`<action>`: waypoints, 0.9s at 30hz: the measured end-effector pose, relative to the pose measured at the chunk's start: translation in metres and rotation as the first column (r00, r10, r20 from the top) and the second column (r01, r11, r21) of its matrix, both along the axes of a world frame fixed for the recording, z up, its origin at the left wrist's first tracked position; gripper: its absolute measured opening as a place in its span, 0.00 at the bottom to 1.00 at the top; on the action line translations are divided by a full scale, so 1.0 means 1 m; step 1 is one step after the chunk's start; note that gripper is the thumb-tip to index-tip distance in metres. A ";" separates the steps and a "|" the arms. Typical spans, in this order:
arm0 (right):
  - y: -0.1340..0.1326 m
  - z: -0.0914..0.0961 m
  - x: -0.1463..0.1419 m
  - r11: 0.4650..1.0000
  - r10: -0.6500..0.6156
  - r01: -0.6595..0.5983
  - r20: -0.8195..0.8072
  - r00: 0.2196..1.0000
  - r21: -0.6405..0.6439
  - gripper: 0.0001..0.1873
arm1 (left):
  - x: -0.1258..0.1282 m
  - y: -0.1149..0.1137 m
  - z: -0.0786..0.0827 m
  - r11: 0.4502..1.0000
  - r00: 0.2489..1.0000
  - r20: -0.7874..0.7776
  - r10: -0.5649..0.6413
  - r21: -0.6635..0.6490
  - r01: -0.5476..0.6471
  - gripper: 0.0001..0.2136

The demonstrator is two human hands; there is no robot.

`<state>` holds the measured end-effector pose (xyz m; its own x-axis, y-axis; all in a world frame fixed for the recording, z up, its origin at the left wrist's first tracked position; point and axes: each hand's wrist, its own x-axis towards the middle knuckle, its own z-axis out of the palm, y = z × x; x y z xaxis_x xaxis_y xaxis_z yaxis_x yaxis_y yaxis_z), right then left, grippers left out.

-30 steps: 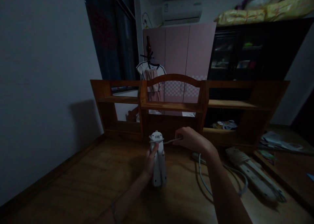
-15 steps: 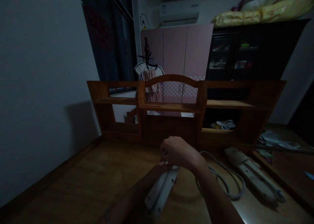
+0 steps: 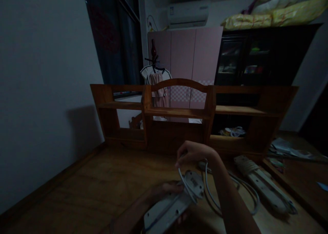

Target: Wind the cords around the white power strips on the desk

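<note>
A white power strip [image 3: 164, 211] is tilted toward me at the lower middle, its underside with screw holes showing. My left hand [image 3: 170, 189] is closed around its middle, thumb on top and fingertips showing below. Above its far end, my right hand [image 3: 188, 153] pinches the grey power cord [image 3: 181, 174]. A few turns of cord pass around the strip near that end. The rest of the cord [image 3: 252, 193] runs under my right forearm and lies in loose loops on the wooden tabletop [image 3: 107, 186].
To the right lies a second power strip [image 3: 266, 186] with its cord wound around it. A wooden shelf unit [image 3: 179, 112] stands along the back of the tabletop. A wall [image 3: 46, 107] borders the left side. Papers [image 3: 287, 148] lie farther right.
My right hand has lifted off the strip and now holds the cord above its far end. The strip has turned and shifted right, its wrapped end now visible.
</note>
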<state>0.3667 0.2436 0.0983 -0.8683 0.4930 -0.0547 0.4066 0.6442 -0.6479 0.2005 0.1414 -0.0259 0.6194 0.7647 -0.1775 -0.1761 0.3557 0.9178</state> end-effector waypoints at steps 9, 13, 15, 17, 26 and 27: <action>0.010 -0.020 -0.014 0.998 -0.001 0.006 0.073 0.997 -0.059 0.27 | -0.013 0.011 -0.003 0.981 0.982 -0.006 -0.187 0.055 0.187 0.25; 0.015 -0.027 -0.017 0.988 -0.153 0.153 0.113 0.982 0.004 0.30 | -0.006 0.012 0.000 0.996 0.996 0.036 -0.076 0.050 0.074 0.22; 0.018 -0.028 -0.019 0.971 -0.239 0.235 0.087 0.967 0.052 0.31 | -0.002 0.012 0.004 0.997 0.998 0.048 0.049 0.060 -0.052 0.21; 0.020 -0.028 -0.019 0.964 -0.265 0.263 0.052 0.963 0.042 0.32 | 0.000 0.012 0.007 0.985 0.988 0.052 0.147 0.082 -0.151 0.21; 0.037 -0.049 -0.016 0.964 -0.210 0.186 -0.114 0.971 -0.188 0.23 | -0.008 0.026 -0.008 0.966 0.975 0.169 0.145 0.187 -0.176 0.23; 0.040 -0.053 -0.017 0.966 -0.206 0.186 -0.101 0.973 -0.178 0.20 | -0.010 0.030 -0.011 0.967 0.967 0.201 0.155 0.169 -0.190 0.23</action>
<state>0.3501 0.2833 0.0452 -0.7607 0.6469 -0.0533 0.4284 0.4387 -0.7900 0.1907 0.1711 -0.0367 0.4836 0.8714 0.0824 -0.3928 0.1319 0.9101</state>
